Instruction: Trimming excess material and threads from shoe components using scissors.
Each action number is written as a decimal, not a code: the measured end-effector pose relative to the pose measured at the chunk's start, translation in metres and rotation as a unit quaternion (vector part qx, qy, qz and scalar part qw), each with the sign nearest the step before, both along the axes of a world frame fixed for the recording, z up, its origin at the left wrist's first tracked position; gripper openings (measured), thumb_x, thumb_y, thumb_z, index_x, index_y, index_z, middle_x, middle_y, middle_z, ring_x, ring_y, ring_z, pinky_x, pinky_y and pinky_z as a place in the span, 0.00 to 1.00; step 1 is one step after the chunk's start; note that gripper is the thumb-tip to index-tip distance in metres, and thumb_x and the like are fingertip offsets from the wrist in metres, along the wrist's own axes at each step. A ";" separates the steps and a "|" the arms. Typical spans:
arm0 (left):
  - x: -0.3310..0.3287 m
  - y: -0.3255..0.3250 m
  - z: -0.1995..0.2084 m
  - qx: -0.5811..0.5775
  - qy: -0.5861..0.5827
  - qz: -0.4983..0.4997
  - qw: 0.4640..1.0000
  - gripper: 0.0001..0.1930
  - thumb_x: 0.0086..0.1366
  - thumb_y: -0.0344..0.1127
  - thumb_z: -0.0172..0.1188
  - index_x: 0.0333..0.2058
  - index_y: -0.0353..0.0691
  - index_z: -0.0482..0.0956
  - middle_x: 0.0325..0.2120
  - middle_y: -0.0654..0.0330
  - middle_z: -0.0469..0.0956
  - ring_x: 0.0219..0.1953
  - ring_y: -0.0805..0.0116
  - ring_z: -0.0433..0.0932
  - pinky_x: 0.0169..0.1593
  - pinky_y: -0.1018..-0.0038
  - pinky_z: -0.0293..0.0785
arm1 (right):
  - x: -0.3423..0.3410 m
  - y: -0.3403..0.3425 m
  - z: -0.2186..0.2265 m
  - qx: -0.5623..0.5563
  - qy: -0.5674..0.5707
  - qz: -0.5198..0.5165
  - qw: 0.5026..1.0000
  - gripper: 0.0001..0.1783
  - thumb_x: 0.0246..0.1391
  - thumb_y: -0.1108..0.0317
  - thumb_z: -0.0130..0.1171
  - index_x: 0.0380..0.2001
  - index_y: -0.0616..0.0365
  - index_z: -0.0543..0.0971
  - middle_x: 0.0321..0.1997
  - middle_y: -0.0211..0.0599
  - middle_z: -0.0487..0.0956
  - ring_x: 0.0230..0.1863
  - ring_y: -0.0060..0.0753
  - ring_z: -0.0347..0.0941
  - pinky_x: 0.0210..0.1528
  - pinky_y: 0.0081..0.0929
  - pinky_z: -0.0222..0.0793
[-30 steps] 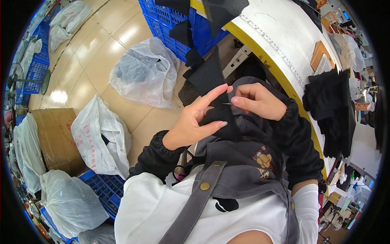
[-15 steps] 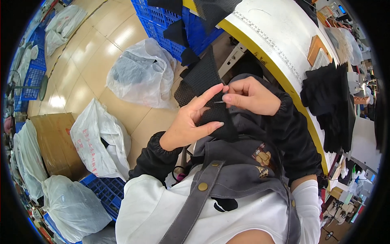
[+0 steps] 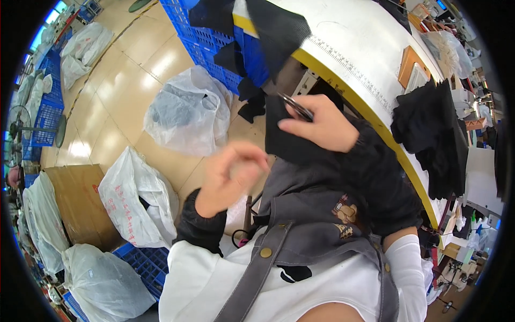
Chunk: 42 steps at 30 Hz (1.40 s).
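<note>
My right hand (image 3: 322,124) is closed round small dark metal thread snips (image 3: 296,107), their shiny end pointing up and left. Beneath that hand a black fabric piece (image 3: 284,140) hangs over my lap; whether the fingers also touch it, I cannot tell. Off to the left my left hand (image 3: 234,176) is raised over the floor, apart from the fabric. Motion smears its curled fingers, so anything between them is hidden. A larger black mesh piece (image 3: 276,35) drapes over the table's corner, beyond both hands.
To my right curves a white table (image 3: 348,32) with a yellow edge and a printed ruler. A stack of black fabric (image 3: 429,139) lies on it. Blue crates (image 3: 201,56) stand at the far side. Plastic bags (image 3: 188,110) and a cardboard box (image 3: 80,201) sit on the left.
My left hand has come off the fabric and moved left and down toward me. The right hand has shifted slightly up, with the snips now plainly showing. The fabric hangs differently.
</note>
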<state>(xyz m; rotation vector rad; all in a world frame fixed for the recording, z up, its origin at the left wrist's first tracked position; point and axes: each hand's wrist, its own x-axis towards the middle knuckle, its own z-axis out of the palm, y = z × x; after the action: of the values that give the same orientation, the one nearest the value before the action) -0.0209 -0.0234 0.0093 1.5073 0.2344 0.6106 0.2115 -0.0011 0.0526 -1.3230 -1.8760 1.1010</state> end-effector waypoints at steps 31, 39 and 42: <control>0.038 0.015 0.007 -0.143 -0.076 0.028 0.986 0.39 0.54 0.18 0.57 0.62 0.33 0.47 0.61 0.54 0.53 0.52 0.71 0.67 0.55 0.76 0.64 | 0.012 -0.025 -0.018 -0.148 0.126 0.039 0.980 0.24 0.57 0.51 0.50 0.19 0.61 0.77 0.14 0.23 0.67 0.17 0.11 0.55 0.19 0.15 0.48; 0.035 0.009 0.010 -0.158 -0.118 0.060 0.979 0.42 0.51 0.21 0.60 0.62 0.33 0.46 0.62 0.53 0.53 0.54 0.69 0.65 0.54 0.76 0.63 | -0.003 -0.005 -0.029 -0.372 0.624 -0.074 0.683 0.24 0.61 0.47 0.38 0.35 0.59 0.71 0.25 0.37 0.74 0.10 0.15 0.47 0.13 0.13 0.45; 0.038 0.004 0.004 -0.186 -0.118 0.075 0.973 0.43 0.51 0.25 0.61 0.63 0.33 0.45 0.60 0.49 0.54 0.54 0.68 0.65 0.54 0.76 0.61 | -0.014 0.011 -0.014 -0.311 0.661 -0.077 0.678 0.23 0.61 0.47 0.37 0.34 0.54 0.72 0.26 0.35 0.75 0.10 0.15 0.47 0.13 0.14 0.46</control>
<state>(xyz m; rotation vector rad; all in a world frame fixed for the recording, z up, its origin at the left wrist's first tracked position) 0.0170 -0.0191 0.0128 1.0527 0.2640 0.8107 0.1971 0.0102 0.0385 -0.4962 -0.2776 1.9128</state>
